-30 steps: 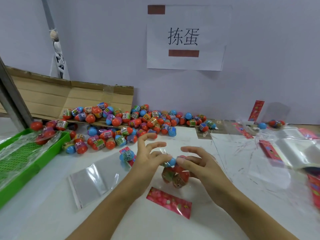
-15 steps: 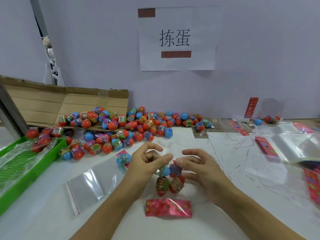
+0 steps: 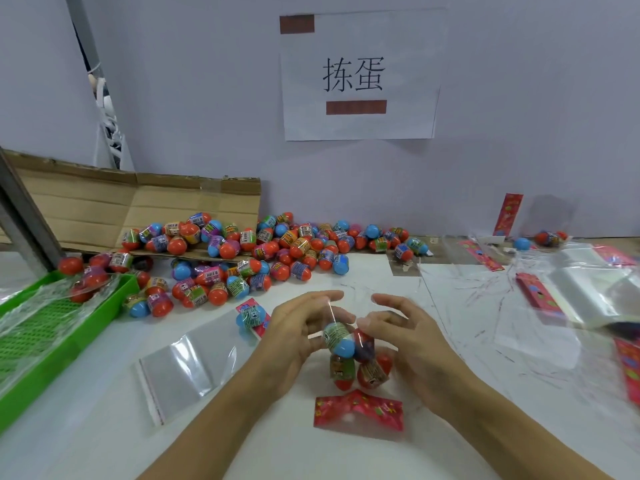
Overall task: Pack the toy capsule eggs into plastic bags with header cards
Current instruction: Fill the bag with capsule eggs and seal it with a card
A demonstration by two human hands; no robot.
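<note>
Head view. The landmark is the clear plastic bag held upright at the middle of the white bench. Four capsule eggs sit inside it: a blue-ended one and a dark one on top, two red ones below. The left hand pinches the bag's upper left edge between thumb and curled fingers; the right hand grips the upper right edge the same way, its fingers curled against the top eggs. Just below the bag, a red header card lies flat on the bench, slightly buckled in the middle, touching neither hand.

Left of the bag an empty flat bag lies on the bench, with bare surface between it and the left forearm. Just beyond the left hand a single blue egg rests on another red card. Behind the bag, along the wall, the loose egg pile spreads across the bench and onto a flattened cardboard sheet; a strip of bare bench separates the pile's near edge from the hands. Far left of the bag a green tray lined with film reaches the frame's edge. To the right of the bag, past open bench, a stack of clear bags and more red cards crowd the right edge. The near bench edge is out of frame.
</note>
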